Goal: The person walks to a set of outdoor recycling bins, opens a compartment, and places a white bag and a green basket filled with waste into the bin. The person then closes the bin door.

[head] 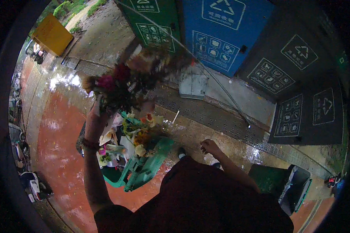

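Observation:
My left hand [100,106] is raised at the upper left, shut on a bouquet of flowers [125,81] with magenta, dark red and pale blooms; the bouquet is blurred and hides most of the fingers. Just below it stands a green wheeled bin [151,163] with its lid swung back. More flowers [143,135], orange, yellow and cream, lie heaped on the bin with white wrapping and a pale container [112,162]. My right hand [210,146] hangs over the wet pavement with curled fingers, touching nothing that I can see.
Green [156,26], blue [221,38] and dark grey [275,58] waste cabinets stand ahead, with a slanting pole [218,83] before them. A second bin [269,177] with a black liner is at right. A yellow box [53,35] and parked scooters [32,186] are at left. The paving is wet.

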Available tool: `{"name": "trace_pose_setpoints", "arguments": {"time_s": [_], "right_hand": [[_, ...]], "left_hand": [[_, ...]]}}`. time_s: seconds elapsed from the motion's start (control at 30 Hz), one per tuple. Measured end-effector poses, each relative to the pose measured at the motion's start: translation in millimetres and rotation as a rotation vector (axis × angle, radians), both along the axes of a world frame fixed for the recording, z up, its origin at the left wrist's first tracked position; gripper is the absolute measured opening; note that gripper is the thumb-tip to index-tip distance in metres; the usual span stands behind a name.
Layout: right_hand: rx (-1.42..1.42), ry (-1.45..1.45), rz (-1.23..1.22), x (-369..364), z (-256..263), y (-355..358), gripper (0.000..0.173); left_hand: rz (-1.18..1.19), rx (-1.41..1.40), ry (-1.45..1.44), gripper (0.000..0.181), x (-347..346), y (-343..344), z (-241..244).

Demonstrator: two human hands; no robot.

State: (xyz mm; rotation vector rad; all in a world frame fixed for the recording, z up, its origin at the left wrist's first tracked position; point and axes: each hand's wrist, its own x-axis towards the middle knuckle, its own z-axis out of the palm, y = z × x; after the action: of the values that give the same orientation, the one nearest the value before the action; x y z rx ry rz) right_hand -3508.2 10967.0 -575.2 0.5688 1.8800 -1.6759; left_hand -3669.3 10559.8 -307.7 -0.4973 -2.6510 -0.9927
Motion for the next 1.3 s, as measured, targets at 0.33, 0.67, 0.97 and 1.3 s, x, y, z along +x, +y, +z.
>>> {"name": "trace_pose_setpoints", "arguments": {"time_s": [0.33,0.67,0.97,1.3], "right_hand": [[0.089,-0.08,-0.103,139,-72,104,0.028],[0.188,0.106,-0.65,261,-62,140,0.026],[0.348,0.041,-1.183,439,-97,205,0.028],[-0.013,-0.096,-1.751,523,-89,198,0.023]], "left_hand": [[-0.055,-0.043,-0.292,0.044,19,129,16],[-1.15,-0.081,-0.074,0.035,128,480,42],[-1.627,-0.101,0.324,0.031,394,748,21],[-1.539,-0.683,0.927,0.033,625,944,-16]]}}
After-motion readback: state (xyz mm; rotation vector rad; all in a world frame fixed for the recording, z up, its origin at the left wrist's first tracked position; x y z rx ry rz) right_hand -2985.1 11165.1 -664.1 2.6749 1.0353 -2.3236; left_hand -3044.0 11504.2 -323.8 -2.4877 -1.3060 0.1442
